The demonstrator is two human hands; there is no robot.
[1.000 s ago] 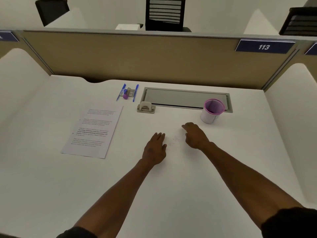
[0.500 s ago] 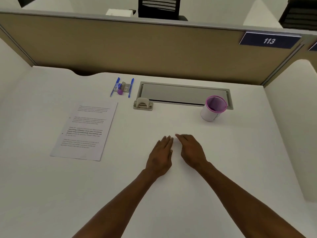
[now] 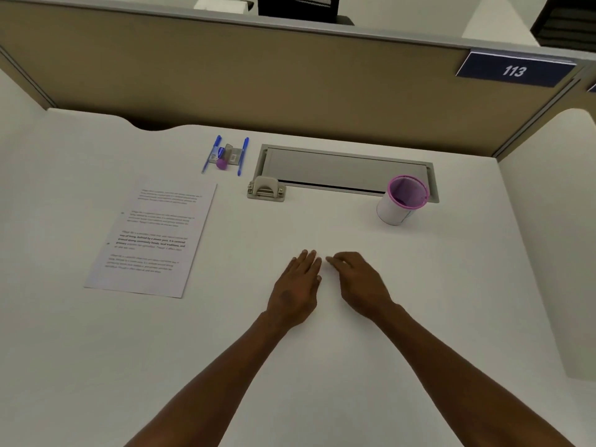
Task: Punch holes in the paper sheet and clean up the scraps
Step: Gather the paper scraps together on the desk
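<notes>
Here we see both hands flat on the white surface (image 3: 451,301), palms down and side by side. The left hand (image 3: 295,293) has its fingers stretched out together, its grip wide and empty; the right hand (image 3: 358,282) is likewise spread loosely, holding nothing, fingertips nearly meeting the left's. The paper sheet (image 3: 151,237) lies well to the left, the hole punch (image 3: 266,188) farther back, and the pink-rimmed cup (image 3: 403,201) back right.

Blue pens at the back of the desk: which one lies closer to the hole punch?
The right-hand blue pen, lying just left of the cable tray. The hole punch sits just below its tip; the other pen lies beyond the small clutter between them.
</notes>
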